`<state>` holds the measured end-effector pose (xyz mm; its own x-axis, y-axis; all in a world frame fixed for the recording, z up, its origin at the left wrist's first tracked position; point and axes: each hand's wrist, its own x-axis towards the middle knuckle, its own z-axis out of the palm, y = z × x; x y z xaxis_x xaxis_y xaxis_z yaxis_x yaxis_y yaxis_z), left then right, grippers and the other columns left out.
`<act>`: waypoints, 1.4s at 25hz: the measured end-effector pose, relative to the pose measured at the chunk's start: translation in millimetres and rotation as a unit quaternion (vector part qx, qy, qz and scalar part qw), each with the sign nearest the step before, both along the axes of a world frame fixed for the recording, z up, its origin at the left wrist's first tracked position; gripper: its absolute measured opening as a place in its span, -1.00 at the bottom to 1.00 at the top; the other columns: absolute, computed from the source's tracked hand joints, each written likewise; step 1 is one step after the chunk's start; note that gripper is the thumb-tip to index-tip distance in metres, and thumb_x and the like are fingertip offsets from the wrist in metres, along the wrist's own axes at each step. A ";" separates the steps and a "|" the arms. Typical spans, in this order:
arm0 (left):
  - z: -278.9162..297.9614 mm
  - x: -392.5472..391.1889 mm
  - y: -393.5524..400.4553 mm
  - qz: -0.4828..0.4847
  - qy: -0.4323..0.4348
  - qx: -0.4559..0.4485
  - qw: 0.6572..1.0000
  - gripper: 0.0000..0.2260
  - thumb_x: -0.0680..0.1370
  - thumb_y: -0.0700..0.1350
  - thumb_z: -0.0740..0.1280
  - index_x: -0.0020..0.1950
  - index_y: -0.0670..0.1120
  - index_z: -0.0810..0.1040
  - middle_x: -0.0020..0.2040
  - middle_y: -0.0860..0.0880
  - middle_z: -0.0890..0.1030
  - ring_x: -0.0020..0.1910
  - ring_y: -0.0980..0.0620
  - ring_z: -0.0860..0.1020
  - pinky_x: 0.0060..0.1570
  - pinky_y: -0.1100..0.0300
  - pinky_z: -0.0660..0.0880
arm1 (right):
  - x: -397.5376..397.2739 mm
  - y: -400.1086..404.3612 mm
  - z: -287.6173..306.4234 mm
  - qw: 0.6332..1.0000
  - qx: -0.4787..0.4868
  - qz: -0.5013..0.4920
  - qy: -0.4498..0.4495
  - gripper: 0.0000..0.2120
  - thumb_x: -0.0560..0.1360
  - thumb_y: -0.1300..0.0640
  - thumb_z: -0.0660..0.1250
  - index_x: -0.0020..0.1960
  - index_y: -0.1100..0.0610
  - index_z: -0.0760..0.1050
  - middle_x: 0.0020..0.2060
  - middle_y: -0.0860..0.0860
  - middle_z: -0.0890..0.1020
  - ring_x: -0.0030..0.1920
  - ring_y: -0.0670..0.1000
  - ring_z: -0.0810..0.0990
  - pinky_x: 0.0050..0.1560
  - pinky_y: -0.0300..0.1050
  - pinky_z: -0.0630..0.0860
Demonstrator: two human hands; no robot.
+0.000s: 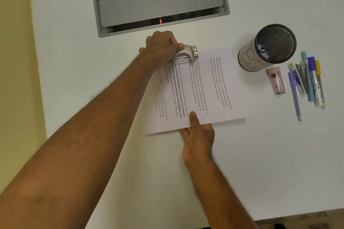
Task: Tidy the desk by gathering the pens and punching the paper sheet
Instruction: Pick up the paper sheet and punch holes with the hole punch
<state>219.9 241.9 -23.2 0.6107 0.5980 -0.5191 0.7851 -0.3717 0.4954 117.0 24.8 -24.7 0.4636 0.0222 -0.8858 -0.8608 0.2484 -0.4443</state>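
A printed paper sheet lies on the white desk, its far edge inside a metal hole punch. My left hand is closed over the punch from above, covering its left part. My right hand pinches the sheet's near edge, thumb on top. Several pens lie bunched at the right, beside a black mesh pen holder wrapped in white paper.
A small pink sharpener box rests between the holder and the pens. A grey cable hatch is set into the desk behind the punch. The desk's left edge meets a yellow wall; the near edge is at bottom right.
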 end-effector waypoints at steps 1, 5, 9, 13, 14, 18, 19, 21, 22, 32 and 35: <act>-0.2 0.4 -1.5 -0.002 0.006 0.009 1.000 -0.73 0.59 0.18 0.40 -0.18 0.08 0.46 0.11 -0.05 0.65 0.23 -0.12 0.57 0.33 -0.24 0.48 | 0.1 0.1 -0.2 1.000 -0.003 0.000 0.001 -0.76 0.62 0.22 0.40 0.27 0.04 0.56 0.08 0.02 0.73 0.04 0.03 0.73 -0.12 -0.10 0.72; 2.3 0.2 -7.2 -0.005 0.020 0.057 0.998 -0.79 0.62 0.18 0.36 -0.02 0.07 0.49 0.21 -0.04 0.61 0.32 -0.10 0.46 0.35 -0.20 0.38 | 0.6 1.0 1.2 1.000 -0.010 0.006 0.002 -0.73 0.62 0.21 0.39 0.30 0.03 0.55 0.07 0.00 0.72 0.07 0.05 0.72 -0.09 -0.09 0.72; 2.7 0.2 -7.2 -0.003 0.019 0.053 0.998 -0.79 0.62 0.18 0.36 -0.01 0.06 0.50 0.19 -0.04 0.60 0.31 -0.09 0.45 0.31 -0.16 0.36 | 1.1 0.1 1.7 1.000 -0.009 0.004 0.003 -0.73 0.62 0.22 0.39 0.29 0.02 0.55 0.09 0.01 0.72 0.08 0.05 0.72 -0.12 -0.12 0.73; 3.8 -0.4 -8.7 0.000 0.014 0.059 0.998 -0.79 0.62 0.17 0.36 0.00 0.05 0.51 0.18 -0.03 0.61 0.30 -0.08 0.46 0.30 -0.14 0.36 | 0.8 -0.9 1.1 1.000 -0.003 0.002 0.000 -0.71 0.62 0.22 0.39 0.32 0.05 0.54 0.09 0.02 0.72 0.06 0.04 0.72 -0.16 -0.13 0.72; 4.3 -0.6 -8.9 0.001 0.011 0.060 0.998 -0.79 0.62 0.17 0.36 0.00 0.05 0.52 0.18 -0.04 0.62 0.30 -0.08 0.47 0.30 -0.13 0.36 | 0.6 -1.0 0.9 1.000 -0.002 0.002 0.000 -0.71 0.62 0.22 0.40 0.33 0.06 0.54 0.09 0.03 0.72 0.06 0.04 0.72 -0.16 -0.13 0.72; 4.4 -4.8 -9.1 -0.008 -0.006 0.061 0.998 -0.77 0.63 0.17 0.35 -0.03 0.03 0.54 0.04 0.00 0.64 0.21 -0.08 0.55 0.32 -0.14 0.39 | -0.7 -1.2 -0.7 1.000 0.001 -0.003 -0.001 -0.71 0.62 0.23 0.40 0.33 0.09 0.56 0.08 0.03 0.73 0.07 0.05 0.73 -0.11 -0.12 0.72; 3.8 -5.6 -9.4 -0.008 -0.012 0.062 0.998 -0.77 0.64 0.17 0.34 -0.04 0.03 0.54 0.02 0.00 0.64 0.19 -0.08 0.56 0.32 -0.14 0.39 | -1.0 -1.3 -1.1 1.000 0.001 -0.002 -0.003 -0.70 0.62 0.22 0.40 0.33 0.08 0.55 0.08 0.02 0.73 0.08 0.05 0.73 -0.11 -0.12 0.72; 1.5 -7.4 -11.3 -0.003 -0.023 0.065 0.998 -0.77 0.64 0.17 0.34 0.01 0.02 0.60 0.05 -0.01 0.67 0.17 -0.07 0.57 0.32 -0.13 0.40 | -1.7 -1.3 -1.2 1.000 0.003 -0.001 -0.007 -0.69 0.62 0.22 0.40 0.34 0.08 0.55 0.08 0.02 0.73 0.08 0.05 0.73 -0.13 -0.13 0.72; 0.2 -8.8 -12.7 0.001 -0.029 0.066 0.997 -0.75 0.64 0.17 0.33 0.05 0.01 0.62 0.06 -0.01 0.68 0.17 -0.06 0.57 0.32 -0.13 0.41 | -1.8 -1.2 -1.2 1.000 0.005 -0.001 -0.008 -0.69 0.62 0.22 0.40 0.35 0.08 0.55 0.10 0.03 0.73 0.08 0.05 0.73 -0.13 -0.13 0.72; -9.4 -19.9 -14.4 0.007 -0.086 0.041 0.995 -0.67 0.65 0.19 0.29 0.00 -0.03 0.68 -0.01 -0.03 0.69 0.09 -0.10 0.62 0.22 -0.19 0.56 | -3.5 -1.2 -0.6 1.000 0.014 -0.007 -0.008 -0.68 0.62 0.24 0.41 0.35 0.11 0.54 0.09 0.06 0.73 0.05 0.05 0.74 -0.11 -0.07 0.73; -11.7 -22.7 -13.3 0.012 -0.099 0.035 0.994 -0.64 0.64 0.21 0.28 0.02 -0.04 0.70 0.01 -0.03 0.70 0.09 -0.11 0.62 0.22 -0.20 0.56 | -8.2 -3.0 -1.0 1.000 0.016 -0.007 -0.005 -0.70 0.62 0.25 0.40 0.34 0.12 0.54 0.10 0.07 0.73 0.05 0.05 0.74 -0.11 -0.06 0.73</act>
